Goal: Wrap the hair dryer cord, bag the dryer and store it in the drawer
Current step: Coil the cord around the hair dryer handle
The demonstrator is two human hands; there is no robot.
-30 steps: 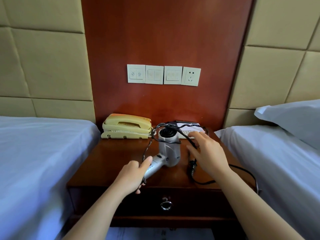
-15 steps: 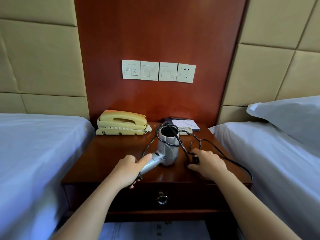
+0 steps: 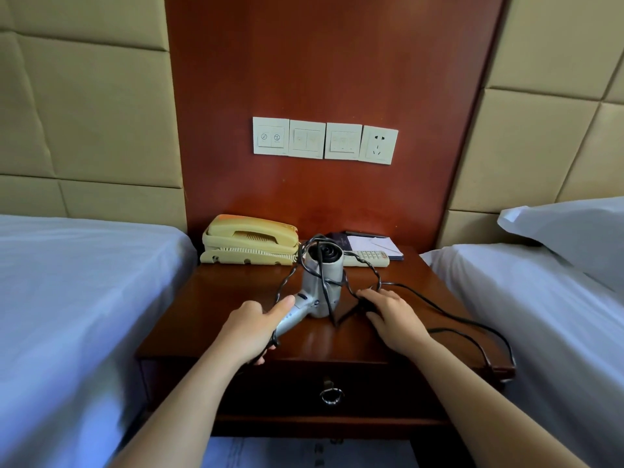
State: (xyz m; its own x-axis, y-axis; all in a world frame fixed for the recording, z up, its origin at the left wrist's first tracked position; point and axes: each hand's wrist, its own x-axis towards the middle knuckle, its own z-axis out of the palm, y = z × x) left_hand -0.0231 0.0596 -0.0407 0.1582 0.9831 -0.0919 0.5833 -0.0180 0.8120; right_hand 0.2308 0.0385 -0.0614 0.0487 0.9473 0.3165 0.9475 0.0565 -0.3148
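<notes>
A silver hair dryer (image 3: 322, 282) stands on the wooden nightstand (image 3: 216, 305), nozzle end up. My left hand (image 3: 251, 327) grips its handle, thumb along the top. The black cord (image 3: 449, 315) loops loosely over the dryer body and trails right, over the nightstand's right edge. My right hand (image 3: 393, 314) rests on the nightstand just right of the dryer, fingers curled round the cord. The drawer (image 3: 371, 386) below is closed, with a metal ring pull (image 3: 331, 395). No bag shows.
A yellow telephone (image 3: 250, 239) sits at the back left of the nightstand, a remote (image 3: 368, 258) and notepad (image 3: 374, 244) at the back right. Beds with white sheets flank both sides, a pillow (image 3: 574, 234) on the right. Wall switches and a socket (image 3: 379, 145) hang above.
My right hand came down from beside the dryer's top to the nightstand surface and closed on the cord. The left hand kept its grip on the handle.
</notes>
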